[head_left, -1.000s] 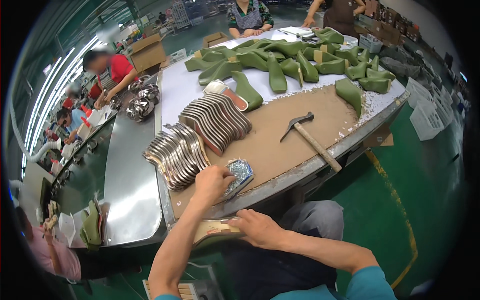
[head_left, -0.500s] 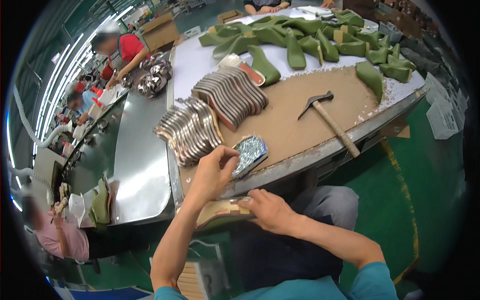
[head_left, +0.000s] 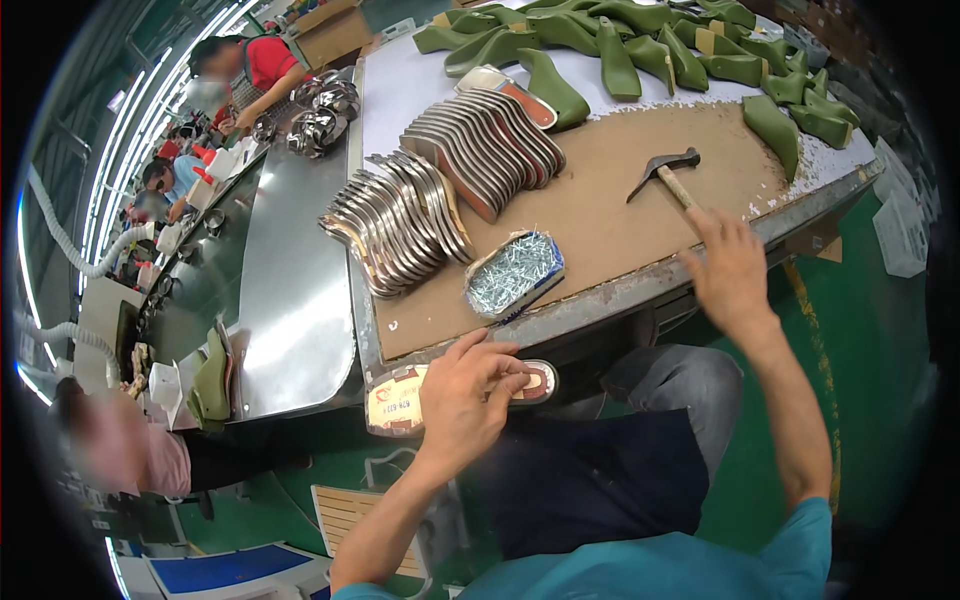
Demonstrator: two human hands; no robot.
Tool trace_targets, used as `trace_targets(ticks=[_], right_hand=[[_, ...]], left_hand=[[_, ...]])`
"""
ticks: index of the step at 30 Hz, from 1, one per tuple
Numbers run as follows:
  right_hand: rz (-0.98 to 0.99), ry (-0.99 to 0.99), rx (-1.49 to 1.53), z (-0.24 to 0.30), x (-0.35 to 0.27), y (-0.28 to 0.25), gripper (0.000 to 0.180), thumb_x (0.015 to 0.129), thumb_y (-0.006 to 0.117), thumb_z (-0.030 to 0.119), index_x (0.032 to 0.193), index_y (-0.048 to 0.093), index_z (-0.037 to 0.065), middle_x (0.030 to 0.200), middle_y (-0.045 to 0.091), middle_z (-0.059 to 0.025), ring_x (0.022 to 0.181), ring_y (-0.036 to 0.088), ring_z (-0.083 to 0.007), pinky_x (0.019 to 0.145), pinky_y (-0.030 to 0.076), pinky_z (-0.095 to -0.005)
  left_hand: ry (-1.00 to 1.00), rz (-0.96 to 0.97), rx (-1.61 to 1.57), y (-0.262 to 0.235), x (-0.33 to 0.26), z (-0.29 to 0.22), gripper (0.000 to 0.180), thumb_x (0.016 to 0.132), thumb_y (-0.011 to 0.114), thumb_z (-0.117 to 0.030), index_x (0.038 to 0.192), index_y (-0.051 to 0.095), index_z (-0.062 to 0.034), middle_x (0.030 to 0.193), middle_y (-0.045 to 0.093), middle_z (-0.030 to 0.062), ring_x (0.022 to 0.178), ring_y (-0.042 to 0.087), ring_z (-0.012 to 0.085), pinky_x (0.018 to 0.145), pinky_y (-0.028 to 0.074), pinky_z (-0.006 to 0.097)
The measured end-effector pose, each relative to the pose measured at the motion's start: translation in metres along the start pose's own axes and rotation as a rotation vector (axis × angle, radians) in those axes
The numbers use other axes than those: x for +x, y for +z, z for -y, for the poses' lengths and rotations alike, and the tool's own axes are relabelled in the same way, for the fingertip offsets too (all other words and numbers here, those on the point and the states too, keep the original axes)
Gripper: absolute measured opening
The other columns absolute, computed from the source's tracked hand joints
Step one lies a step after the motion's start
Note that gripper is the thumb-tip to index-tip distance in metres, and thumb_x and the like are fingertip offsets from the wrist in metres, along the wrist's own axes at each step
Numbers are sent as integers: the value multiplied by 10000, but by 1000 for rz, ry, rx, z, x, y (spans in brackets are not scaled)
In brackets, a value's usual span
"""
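My left hand (head_left: 465, 400) is over a long shoe-sole-shaped piece (head_left: 395, 402) with a cream and brown face, held level at the table's front edge. Its thumb and forefinger are pinched together above the piece; anything between them is too small to make out. The hand covers the piece's middle. Over the wooden handle of a hammer (head_left: 678, 186) on the table is my right hand (head_left: 735, 275), fingers stretched along the handle and thumb apart from it. The handle's end is hidden beneath that hand. An open box of small silver nails (head_left: 515, 275) lies between the hands.
Two stacks of curved, sole-shaped plates, one shiny metal (head_left: 395, 225), one reddish-edged (head_left: 485, 150), stand left of the hammer. Green shoe lasts (head_left: 620, 60) pile up at the back. A metal counter (head_left: 295, 300) adjoins on the left, where people work.
My right hand has left the sole-shaped piece and moved right to the hammer handle. My left hand has come from the nail box down over the piece.
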State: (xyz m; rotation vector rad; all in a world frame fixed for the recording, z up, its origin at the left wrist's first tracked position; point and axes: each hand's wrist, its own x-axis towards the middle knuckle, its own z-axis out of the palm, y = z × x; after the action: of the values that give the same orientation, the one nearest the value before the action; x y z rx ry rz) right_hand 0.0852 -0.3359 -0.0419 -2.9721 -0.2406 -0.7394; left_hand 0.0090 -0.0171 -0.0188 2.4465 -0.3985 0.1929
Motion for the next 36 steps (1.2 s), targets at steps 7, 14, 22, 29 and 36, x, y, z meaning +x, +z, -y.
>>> trace_targets(ticks=[7,14,22,29,36], right_hand=[[251,126,201,-47,6,12,445,919,496,85,1354,422,146,978,562,-205,793,587,-346,714,488,-408],[351,305,956,24,-48,-80,408,949,471,85,1354,424,65,694,495,-83,612,461,-148,564,406,-304],[273,-171,1039,57,-91,-100,393,873,608,31,1252,505,35,1012,664,-178,750,677,-269,630,537,-335],[262,-55,1147,64,-93,-93,418,879,595,38,1276,464,57,905,642,-142,667,619,-256,572,498,-326],[289,126,1199,47,-99,-95,505,916,587,67,1371,370,78,768,590,-102,600,545,-149,551,443,-284]], left_hand=[[-45,7,34,0,-1,-4,60,760,710,-135,810,695,-105,952,705,30,1095,579,278,881,418,389],[20,37,69,0,-2,-1,90,743,726,-155,825,708,-121,969,701,4,1055,593,261,855,425,385],[-4,56,83,-2,-1,-5,135,736,745,-192,808,701,-87,952,684,39,1003,601,264,826,432,365],[91,228,124,-22,3,0,443,706,781,-325,1066,655,-101,1093,639,102,1092,562,320,928,408,408],[132,337,357,-27,8,4,547,671,788,-410,1117,645,-128,1072,632,87,1085,554,309,919,392,424]])
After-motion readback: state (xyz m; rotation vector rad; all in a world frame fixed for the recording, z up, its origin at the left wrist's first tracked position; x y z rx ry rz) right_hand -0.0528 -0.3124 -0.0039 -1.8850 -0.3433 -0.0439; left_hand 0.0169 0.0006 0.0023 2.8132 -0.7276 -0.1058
